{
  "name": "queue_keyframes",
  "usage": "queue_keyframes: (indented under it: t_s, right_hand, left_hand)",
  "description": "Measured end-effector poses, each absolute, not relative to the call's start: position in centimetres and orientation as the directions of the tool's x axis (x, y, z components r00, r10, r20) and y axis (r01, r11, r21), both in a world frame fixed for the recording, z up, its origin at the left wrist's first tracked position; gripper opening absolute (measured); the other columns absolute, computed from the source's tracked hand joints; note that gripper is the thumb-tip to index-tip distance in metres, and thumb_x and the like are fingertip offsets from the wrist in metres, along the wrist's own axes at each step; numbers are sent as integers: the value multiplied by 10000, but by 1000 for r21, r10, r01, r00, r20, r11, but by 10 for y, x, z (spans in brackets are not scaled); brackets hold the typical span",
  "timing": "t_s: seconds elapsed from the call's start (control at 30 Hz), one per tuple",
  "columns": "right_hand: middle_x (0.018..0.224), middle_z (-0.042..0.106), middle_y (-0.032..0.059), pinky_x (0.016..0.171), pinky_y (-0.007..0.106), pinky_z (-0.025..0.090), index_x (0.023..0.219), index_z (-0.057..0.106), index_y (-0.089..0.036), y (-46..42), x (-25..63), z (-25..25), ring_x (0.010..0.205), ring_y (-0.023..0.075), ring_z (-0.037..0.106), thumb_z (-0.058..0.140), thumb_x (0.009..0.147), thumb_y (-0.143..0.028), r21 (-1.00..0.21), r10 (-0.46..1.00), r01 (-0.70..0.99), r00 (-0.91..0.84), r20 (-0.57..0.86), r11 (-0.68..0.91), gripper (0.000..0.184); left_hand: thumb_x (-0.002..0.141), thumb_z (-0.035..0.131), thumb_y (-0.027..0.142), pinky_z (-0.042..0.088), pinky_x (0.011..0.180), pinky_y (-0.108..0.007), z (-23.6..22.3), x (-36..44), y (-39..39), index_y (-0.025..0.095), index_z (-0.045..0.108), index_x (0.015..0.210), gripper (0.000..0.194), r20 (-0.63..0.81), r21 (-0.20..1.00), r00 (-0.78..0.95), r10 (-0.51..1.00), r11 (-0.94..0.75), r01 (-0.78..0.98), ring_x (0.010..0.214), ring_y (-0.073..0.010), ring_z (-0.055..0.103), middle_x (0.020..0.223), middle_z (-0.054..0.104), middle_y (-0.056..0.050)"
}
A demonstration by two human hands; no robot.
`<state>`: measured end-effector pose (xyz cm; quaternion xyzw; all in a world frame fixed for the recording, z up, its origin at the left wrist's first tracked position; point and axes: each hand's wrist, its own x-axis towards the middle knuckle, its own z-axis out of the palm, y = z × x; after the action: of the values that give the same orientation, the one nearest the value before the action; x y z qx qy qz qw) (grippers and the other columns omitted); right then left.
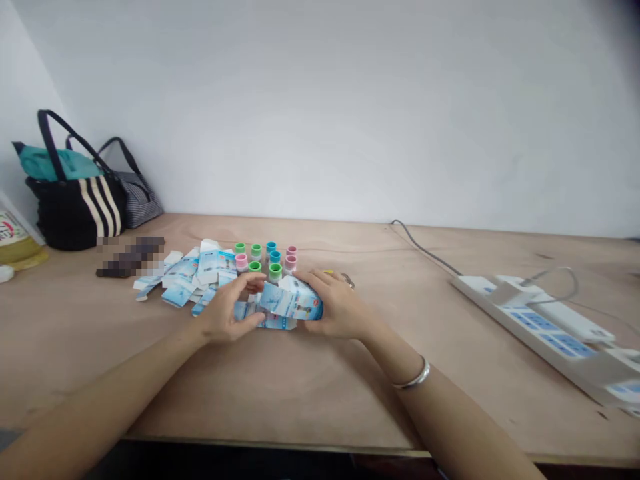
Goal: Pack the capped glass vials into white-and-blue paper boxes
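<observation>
Nine small bottles with coloured caps (265, 258) stand in a loose cluster on the plywood surface (320, 393), directly beyond the hands: green, teal and pink caps, the bottle bodies hard to make out.

Left hand (225, 310) and right hand (337, 307) both on one blue-and-white printed carton (293, 300), held low over the surface, between the two forearms. Left fingers (245, 285) curled around the carton's left end, thumb on the near side; right fingers (320, 283) wrapped over its right end. Both hands clenched on the carton, neither released. Carton partly folded, a white flap standing up at top.

Second carton (265, 321) lies under and just behind the held one, touching the surface. Pile of flattened cartons (183, 279) to the left, overlapping, just beside the bottles. Dark object (130, 257) beyond the pile, pixelated, cannot identify.

Silver bangle (413, 375) on right wrist. White power strip (535, 327) far right, well apart from the hands, grey cable (425, 250) running from it toward the wall. Far left corner: black tote with cream stripes (75, 213), striped grey bag (140, 203) behind it, and a bottle (15, 240) cut off by the frame edge.
</observation>
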<state>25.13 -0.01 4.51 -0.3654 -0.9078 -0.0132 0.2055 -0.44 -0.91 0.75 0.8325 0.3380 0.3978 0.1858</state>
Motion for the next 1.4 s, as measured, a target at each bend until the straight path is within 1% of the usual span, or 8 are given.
queue_keyframes:
  t_s: [0.27, 0.5, 0.63, 0.77, 0.93, 1.13, 1.27, 1.4]
  right_hand:
    - [1206, 566, 148, 897, 401, 377, 1285, 469, -170, -8, 240, 43, 1084, 291, 519, 640, 696, -611, -67, 565, 604, -693, 447, 794, 755]
    - [1190, 599, 122, 868, 393, 413, 1234, 532, -204, -5, 249, 45, 1039, 276, 569, 629, 738, -546, -204, 621, 589, -707, 340, 782, 610]
    - [1118, 640, 105, 804, 370, 447, 1221, 541, -202, -1, 249, 39, 944, 254, 612, 644, 735, -525, -273, 652, 592, -699, 296, 758, 593]
    - [1114, 633, 110, 801, 377, 447, 1168, 573, -212, -3, 245, 35, 969, 269, 601, 698, 681, -514, -263, 677, 627, -641, 361, 733, 587]
    - [1127, 619, 108, 849, 394, 422, 1134, 575, -216, -6, 240, 32, 1026, 273, 571, 720, 658, -490, -249, 665, 630, -601, 443, 735, 568]
    - [1106, 617, 108, 836, 389, 414, 1117, 583, -219, -4, 240, 28, 1025, 275, 563, 727, 651, -484, -232, 679, 654, -592, 435, 720, 555]
    - [1104, 617, 106, 827, 383, 409, 1113, 589, -222, -2, 241, 28, 1020, 274, 562, 720, 658, -490, -213, 679, 666, -590, 436, 715, 544]
    - [1089, 622, 105, 827, 371, 399, 1116, 590, -215, -2, 241, 29, 1018, 270, 561, 717, 660, -491, -193, 662, 660, -595, 456, 726, 548]
  left_hand:
    - [833, 562, 258, 522, 796, -315, 10, 5, -12, 183, 547, 858, 80, 548, 559, 495, 674, -735, 383, 976, -186, 609, 1051, 619, -80]
    - [818, 490, 82, 504, 871, -337, 3, -6, -3, 186, 584, 746, 157, 589, 397, 608, 532, -846, 356, 1064, -192, 601, 1138, 618, -103]
    - [768, 599, 162, 501, 888, -367, 8, -11, -6, 193, 598, 798, 43, 562, 395, 623, 544, -839, 375, 1067, -218, 593, 1152, 594, -113]
    - [703, 672, 245, 495, 900, -392, 12, -12, -10, 189, 517, 1030, 367, 587, 537, 517, 623, -777, 328, 1092, -244, 559, 1153, 549, -136]
    - [768, 584, 207, 518, 771, -296, 6, -1, -10, 197, 512, 994, 238, 554, 586, 418, 720, -694, 418, 872, -169, 625, 934, 625, -47]
    - [735, 613, 200, 500, 853, -339, 7, 5, -12, 198, 523, 1030, 308, 550, 541, 402, 732, -679, 497, 950, -190, 608, 1013, 628, -53]
    - [767, 604, 248, 523, 845, -334, 8, 0, -10, 196, 517, 1082, 331, 469, 744, 271, 841, -541, 392, 1034, -203, 593, 1091, 600, -72]
    - [835, 540, 332, 551, 702, -305, 7, -2, -8, 180, 541, 1088, 295, 308, 901, 240, 921, -363, 238, 831, -179, 654, 976, 650, -64]
